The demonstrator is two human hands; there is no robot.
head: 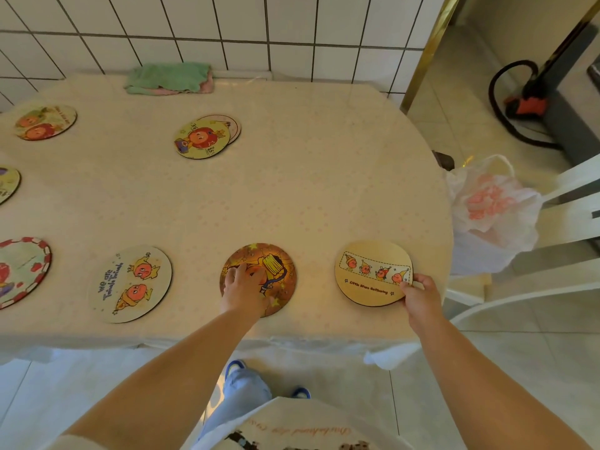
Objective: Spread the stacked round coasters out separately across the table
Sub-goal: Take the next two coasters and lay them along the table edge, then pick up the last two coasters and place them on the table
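My left hand (245,289) lies flat, fingers spread, on the brown coaster (259,279) near the front edge of the table (308,177); it presses, it does not grasp. My right hand (418,292) pinches the rim of the yellow coaster (373,272), thumb on top, and that coaster sits near the right front corner. Risk 1: the yellow coaster is close to the table's curved edge, so a release with any outward drift could tip it onto the floor beside the plastic bag (490,209). Risk 2: the tablecloth looks loose, so sliding the brown coaster under pressure could drag and wrinkle it, shifting the twin-figure coaster (133,282) just beside it. Risk 3: at the far middle, 2 coasters (207,136) overlap, one partly under the other; if I overlook that pair, the task is not complete. Other coasters lie apart along the left side
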